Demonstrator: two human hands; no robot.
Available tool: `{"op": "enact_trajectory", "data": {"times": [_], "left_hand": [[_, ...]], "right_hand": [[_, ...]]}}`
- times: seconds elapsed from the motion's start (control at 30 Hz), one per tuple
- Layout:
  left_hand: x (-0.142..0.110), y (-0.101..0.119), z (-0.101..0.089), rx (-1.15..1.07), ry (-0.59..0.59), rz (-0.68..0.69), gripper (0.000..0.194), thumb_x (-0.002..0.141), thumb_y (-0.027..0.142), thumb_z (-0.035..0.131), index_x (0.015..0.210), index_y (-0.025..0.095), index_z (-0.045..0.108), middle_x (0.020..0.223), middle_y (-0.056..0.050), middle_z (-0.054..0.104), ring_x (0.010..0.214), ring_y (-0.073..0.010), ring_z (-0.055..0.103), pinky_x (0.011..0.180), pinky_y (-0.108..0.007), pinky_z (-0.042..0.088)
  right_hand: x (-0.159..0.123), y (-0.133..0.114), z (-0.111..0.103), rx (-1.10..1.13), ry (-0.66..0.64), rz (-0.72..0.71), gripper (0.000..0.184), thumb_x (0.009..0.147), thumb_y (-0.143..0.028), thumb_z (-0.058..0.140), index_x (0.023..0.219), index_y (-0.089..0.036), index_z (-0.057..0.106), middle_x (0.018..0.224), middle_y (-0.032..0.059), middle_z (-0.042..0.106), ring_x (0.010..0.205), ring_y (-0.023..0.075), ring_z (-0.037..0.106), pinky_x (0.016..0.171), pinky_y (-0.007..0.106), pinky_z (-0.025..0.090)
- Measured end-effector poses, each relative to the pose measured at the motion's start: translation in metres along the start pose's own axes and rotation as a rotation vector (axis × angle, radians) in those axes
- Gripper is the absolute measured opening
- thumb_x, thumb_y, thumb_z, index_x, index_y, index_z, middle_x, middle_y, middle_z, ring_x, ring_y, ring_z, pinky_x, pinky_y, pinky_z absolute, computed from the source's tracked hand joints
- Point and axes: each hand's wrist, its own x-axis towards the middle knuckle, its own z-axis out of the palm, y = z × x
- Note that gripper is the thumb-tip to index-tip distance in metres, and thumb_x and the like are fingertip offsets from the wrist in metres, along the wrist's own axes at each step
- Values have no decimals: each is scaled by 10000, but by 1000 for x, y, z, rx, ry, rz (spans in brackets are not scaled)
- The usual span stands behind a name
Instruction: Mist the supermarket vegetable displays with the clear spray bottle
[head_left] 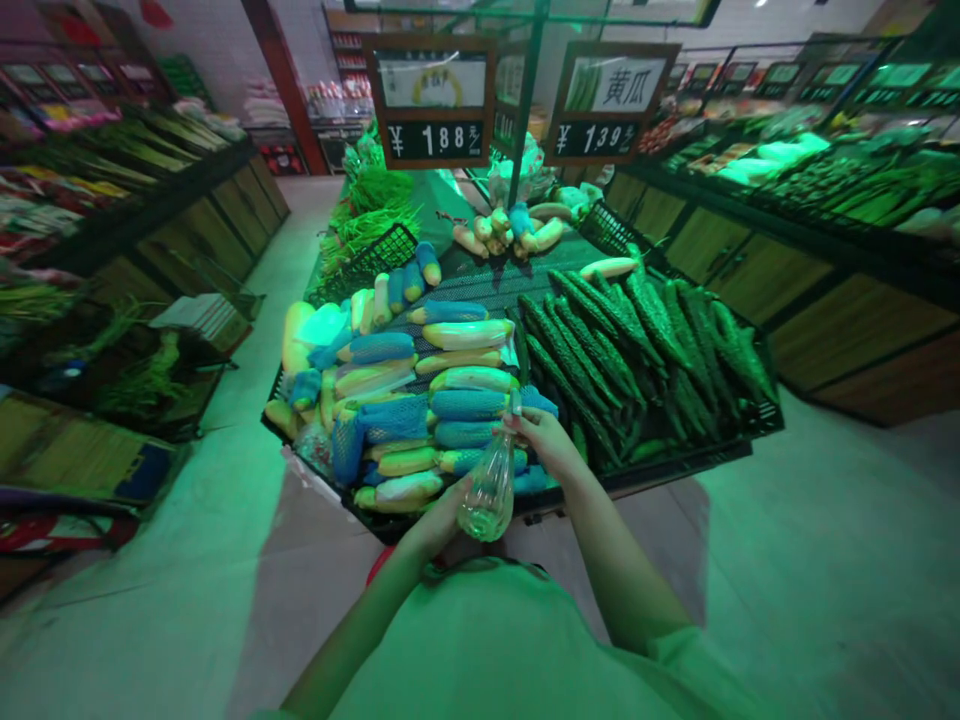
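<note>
Spreading down the middle of a green-lit produce market, a long display table (pixel 675 468) with a black mesh top is seen from above; a pale floor (pixel 142 610) is left on either side of it, and wood-fronted stalls (pixel 847 340) heaped with greens are lined along both sides; hanging price signs (pixel 606 100) are fixed to a post over the table, one marked 黄瓜; pale elongated gourds (pixel 390 400) in blue foam-net sleeves are piled on the left half of the table, while bumpy dark cucumbers (pixel 630 360) are heaped on the right half.

A clear plastic produce bag (pixel 487 495) is held up just over the table's near edge; it is thin and crinkled, gathered into a narrow neck at the top and rounded out at the bottom; the neck is pinched by the clenched fingers (pixel 525 425) of the right hand (pixel 546 445); the side of the bag is gripped by the fingers (pixel 457 505) of the left hand (pixel 439 520); the bag is thus suspended between both hands, touching each.
</note>
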Motion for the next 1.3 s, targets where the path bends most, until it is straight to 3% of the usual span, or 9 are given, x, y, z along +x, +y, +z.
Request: {"op": "enact_trajectory", "data": {"times": [0.2, 0.4, 0.7, 0.93, 1.13, 1.3], "left_hand": [[4, 8, -5, 54, 118, 131, 384, 698, 415, 346, 895, 149, 540, 871, -37, 578, 844, -156, 486, 822, -285, 303], [-5, 10, -7, -38, 192, 98, 431, 687, 453, 332, 925, 150, 525, 882, -54, 573, 848, -174, 493, 801, -301, 322], [-11, 2, -28, -153, 268, 138, 395, 711, 408, 334, 990, 167, 474, 875, -54, 576, 813, -172, 510, 765, -307, 352], [-11, 6, -34, -242, 339, 173, 438, 707, 414, 344, 1049, 152, 425, 927, -45, 559, 880, -170, 490, 825, -311, 322], [-8, 19, -39, -241, 390, 199, 406, 698, 413, 361, 1049, 218, 424, 1008, -7, 521, 972, -154, 432, 859, -277, 294], [-5, 23, -34, -216, 394, 153, 404, 692, 432, 355, 1024, 224, 453, 992, -16, 533, 987, -160, 421, 861, -283, 295]], "right_hand": [[20, -10, 6, 20, -80, -2, 174, 614, -358, 517, 750, -251, 540, 775, 23, 593, 788, 219, 535, 707, 362, 409], [34, -22, 25, -38, -128, 42, 202, 579, -375, 540, 743, -256, 548, 736, 19, 604, 789, 235, 530, 712, 388, 401], [57, -7, 42, -54, -313, 99, 202, 607, -377, 516, 776, -270, 547, 781, 18, 602, 792, 221, 532, 690, 368, 405], [74, -13, 59, -68, -387, 113, 249, 594, -369, 525, 809, -243, 535, 803, 23, 595, 790, 203, 529, 676, 344, 409], [89, -15, 70, -72, -377, 31, 245, 607, -406, 491, 683, -179, 541, 668, 24, 595, 669, 170, 553, 620, 308, 419], [90, -19, 63, -124, -355, 61, 228, 595, -401, 507, 715, -210, 539, 720, 23, 599, 705, 171, 546, 618, 304, 422]]}}
